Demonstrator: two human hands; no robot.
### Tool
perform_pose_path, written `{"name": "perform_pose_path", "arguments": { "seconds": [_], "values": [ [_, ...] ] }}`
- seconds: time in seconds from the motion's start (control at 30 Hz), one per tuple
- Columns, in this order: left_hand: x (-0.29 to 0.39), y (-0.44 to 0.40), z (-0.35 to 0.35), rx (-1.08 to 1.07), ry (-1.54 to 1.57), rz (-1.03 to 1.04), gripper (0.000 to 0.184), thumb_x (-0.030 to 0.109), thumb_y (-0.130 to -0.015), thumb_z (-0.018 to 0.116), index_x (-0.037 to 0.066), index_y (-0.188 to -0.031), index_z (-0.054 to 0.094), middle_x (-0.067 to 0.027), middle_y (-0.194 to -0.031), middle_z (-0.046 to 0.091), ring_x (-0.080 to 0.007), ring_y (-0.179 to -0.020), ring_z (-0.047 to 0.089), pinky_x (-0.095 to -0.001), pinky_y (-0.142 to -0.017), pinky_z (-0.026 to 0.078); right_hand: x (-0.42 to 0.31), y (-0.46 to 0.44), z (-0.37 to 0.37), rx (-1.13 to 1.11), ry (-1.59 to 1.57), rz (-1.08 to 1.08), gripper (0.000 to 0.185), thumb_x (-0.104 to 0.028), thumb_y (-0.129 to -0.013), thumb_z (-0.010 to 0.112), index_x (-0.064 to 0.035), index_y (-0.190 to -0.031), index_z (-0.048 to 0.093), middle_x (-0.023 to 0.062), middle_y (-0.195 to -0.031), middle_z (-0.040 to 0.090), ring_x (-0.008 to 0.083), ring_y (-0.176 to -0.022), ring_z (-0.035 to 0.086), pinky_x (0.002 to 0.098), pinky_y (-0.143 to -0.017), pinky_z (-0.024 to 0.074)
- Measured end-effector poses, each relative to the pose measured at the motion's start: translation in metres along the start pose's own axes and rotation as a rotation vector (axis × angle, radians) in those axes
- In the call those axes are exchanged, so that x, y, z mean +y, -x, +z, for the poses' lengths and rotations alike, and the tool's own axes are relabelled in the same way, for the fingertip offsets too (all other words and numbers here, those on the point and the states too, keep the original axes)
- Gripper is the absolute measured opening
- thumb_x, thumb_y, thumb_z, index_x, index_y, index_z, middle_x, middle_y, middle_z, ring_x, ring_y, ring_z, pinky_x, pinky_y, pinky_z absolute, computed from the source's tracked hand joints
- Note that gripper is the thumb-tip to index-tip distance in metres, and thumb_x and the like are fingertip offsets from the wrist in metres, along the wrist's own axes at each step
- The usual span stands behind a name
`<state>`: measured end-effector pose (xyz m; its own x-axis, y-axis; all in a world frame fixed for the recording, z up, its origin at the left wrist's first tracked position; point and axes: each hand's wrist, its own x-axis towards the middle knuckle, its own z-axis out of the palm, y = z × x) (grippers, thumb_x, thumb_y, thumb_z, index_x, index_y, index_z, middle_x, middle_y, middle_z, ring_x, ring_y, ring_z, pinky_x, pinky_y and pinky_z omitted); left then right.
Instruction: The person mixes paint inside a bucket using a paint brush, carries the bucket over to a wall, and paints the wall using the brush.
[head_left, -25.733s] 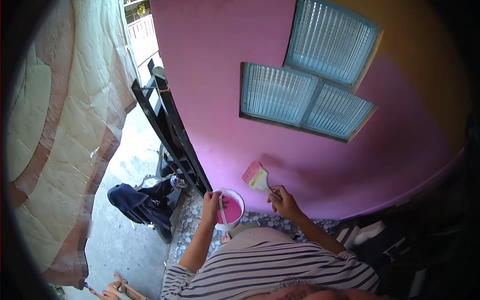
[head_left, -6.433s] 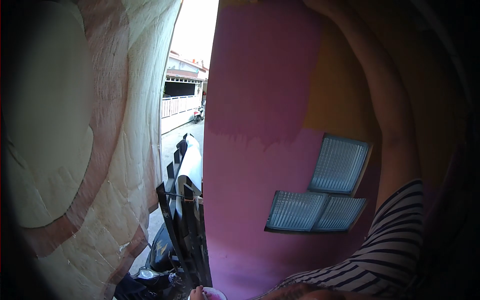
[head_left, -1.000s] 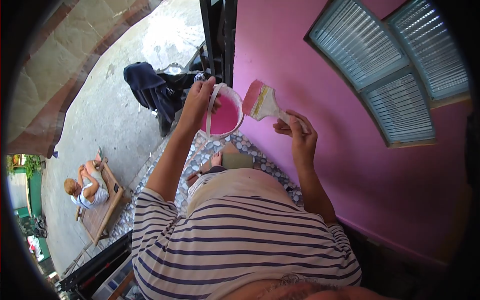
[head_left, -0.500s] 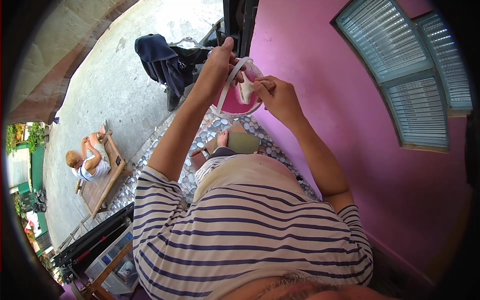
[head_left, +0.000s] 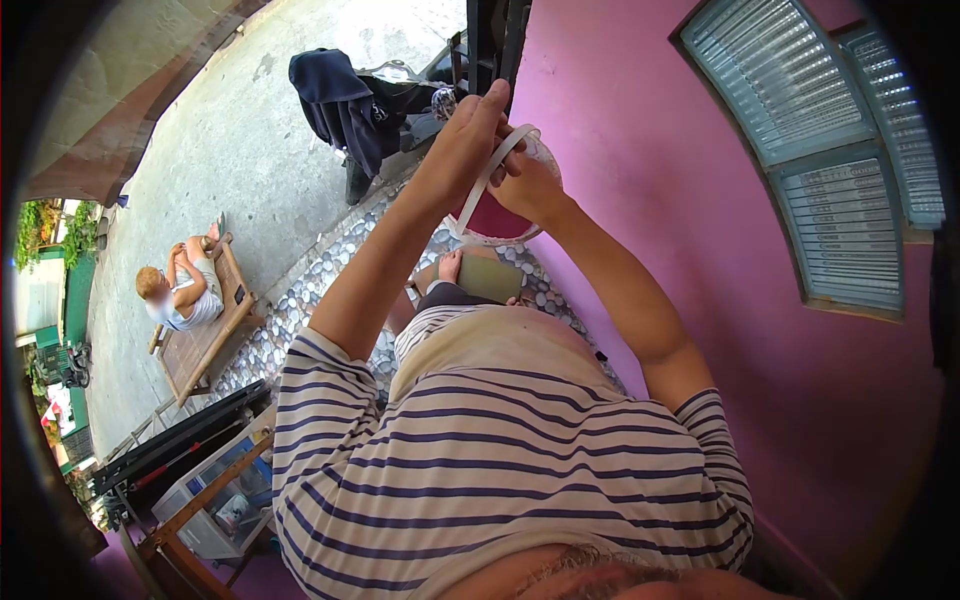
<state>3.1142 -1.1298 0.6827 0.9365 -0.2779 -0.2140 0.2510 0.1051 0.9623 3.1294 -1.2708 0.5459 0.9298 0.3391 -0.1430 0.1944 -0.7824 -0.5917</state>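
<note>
Ahead of me, near the pink wall, is a small white bucket [head_left: 492, 222] with pink paint inside and a white handle [head_left: 484, 178] arching over its mouth. My left hand [head_left: 474, 140] grips the bucket at its far side, fingers curled by the handle and rim. Over the mouth, my right hand [head_left: 530, 188] reaches in with closed fingers, close to the left fingers. The paintbrush seen in it a moment ago is now hidden behind the hand and bucket.
The pink wall [head_left: 640, 200] with louvred glass windows [head_left: 835, 220] rises on my right. A dark cloth [head_left: 335, 105] drapes over a motorbike ahead. To the left, a person [head_left: 185, 285] sits on a bamboo bench [head_left: 205, 345]. Pebbled paving [head_left: 300, 300] lies below.
My right hand has moved left and deeper into the bucket's mouth, taking the paintbrush out of sight. Bucket and left hand have shifted slightly right in view.
</note>
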Motion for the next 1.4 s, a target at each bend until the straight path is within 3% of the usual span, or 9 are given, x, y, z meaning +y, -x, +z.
{"name": "perform_pose_path", "arguments": {
  "seconds": [0.17,0.27,0.33,0.47,0.57,0.63,1.07,1.13,1.4],
  "values": [
    [0.0,0.002,0.011,-0.017,0.008,0.021,0.05,0.053,-0.099,0.039,0.004,-0.093,0.045,-0.0141,-0.068,0.058,-0.0191,-0.054,0.058,-0.0308,-0.052,0.049,-0.002,0.012,-0.004,-0.05,-0.019,0.026,0.037,-0.028,-0.091,0.051,-0.014,-0.125,0.049,0.0183,-0.117,0.061,0.0382,-0.103,0.06,0.0473,-0.085,0.0506],
    [0.0,0.002,0.012,-0.025,-0.005,0.01,0.05,0.053,-0.099,0.039,0.003,-0.094,0.045,-0.0143,-0.068,0.058,-0.0195,-0.054,0.058,-0.0307,-0.052,0.049,0.027,0.002,0.02,0.272,0.072,-0.38,0.027,-0.031,-0.089,0.058,-0.0049,-0.089,0.067,0.0171,-0.085,0.069,0.0364,-0.083,0.067,0.0465,-0.077,0.0528],
    [-0.001,0.001,0.009,-0.008,0.053,0.01,0.05,0.052,-0.099,0.039,0.003,-0.095,0.046,-0.0147,-0.069,0.059,-0.0197,-0.055,0.059,-0.0315,-0.053,0.049,0.01,0.016,-0.005,0.163,-0.002,-0.244,0.027,-0.031,-0.089,0.058,-0.0054,-0.088,0.067,0.0166,-0.082,0.069,0.0361,-0.081,0.067,0.045,-0.073,0.0526],
    [0.008,-0.003,0.002,-0.003,0.129,-0.018,0.05,0.052,-0.099,0.04,0.003,-0.095,0.046,-0.0146,-0.07,0.06,-0.0201,-0.058,0.06,-0.0326,-0.056,0.049,-0.024,0.038,-0.06,0.027,0.053,-0.088,0.028,-0.031,-0.089,0.057,-0.0055,-0.087,0.067,0.0167,-0.08,0.068,0.0365,-0.074,0.066,0.0424,-0.068,0.0524],
    [0.013,-0.008,0.0,0.024,0.137,-0.019,0.049,0.052,-0.099,0.04,0.003,-0.096,0.046,-0.0145,-0.076,0.059,-0.0208,-0.06,0.061,-0.0337,-0.057,0.049,-0.022,0.046,-0.072,0.106,-0.086,-0.017,0.027,-0.028,-0.089,0.059,-0.0022,-0.088,0.067,0.0145,-0.075,0.068,0.0291,-0.065,0.067,0.0378,-0.062,0.052],
    [0.014,-0.018,-0.004,0.006,0.158,-0.008,0.049,0.051,-0.099,0.04,0.003,-0.096,0.045,-0.0149,-0.082,0.057,-0.0216,-0.063,0.062,-0.0329,-0.056,0.049,-0.016,0.044,-0.071,0.237,-0.459,0.073,0.024,-0.021,-0.091,0.06,0.0006,-0.097,0.068,0.0082,-0.071,0.067,0.0159,-0.063,0.067,0.0302,-0.055,0.0504],
    [0.035,-0.055,-0.036,-0.022,0.205,0.048,0.056,0.056,-0.096,0.044,0.001,-0.097,0.043,-0.0153,-0.077,0.061,-0.0185,-0.058,0.061,-0.0283,-0.05,0.047,-0.007,0.033,-0.068,0.388,-1.197,0.248,0.025,-0.018,-0.093,0.059,0.0046,-0.102,0.063,0.0123,-0.08,0.07,0.0185,-0.069,0.069,0.0286,-0.059,0.0552],
    [0.037,-0.063,-0.043,-0.029,0.269,0.047,0.045,0.05,-0.097,0.046,0.005,-0.092,0.045,-0.0132,-0.074,0.06,-0.0197,-0.058,0.062,-0.0284,-0.05,0.049,-0.007,0.03,-0.067,0.369,-1.203,0.245,0.026,-0.018,-0.095,0.057,0.0048,-0.105,0.063,0.0143,-0.083,0.07,0.0211,-0.071,0.07,0.0305,-0.061,0.0569],
    [0.053,-0.077,-0.068,-0.028,0.256,0.05,0.049,0.053,-0.098,0.042,0.004,-0.096,0.039,-0.0139,-0.079,0.058,-0.0204,-0.06,0.062,-0.0303,-0.049,0.048,-0.04,0.032,-0.087,0.471,-1.249,0.209,0.03,-0.018,-0.097,0.055,0.0063,-0.113,0.058,0.0188,-0.093,0.069,0.0262,-0.078,0.071,0.0341,-0.067,0.0591]
  ]
}}
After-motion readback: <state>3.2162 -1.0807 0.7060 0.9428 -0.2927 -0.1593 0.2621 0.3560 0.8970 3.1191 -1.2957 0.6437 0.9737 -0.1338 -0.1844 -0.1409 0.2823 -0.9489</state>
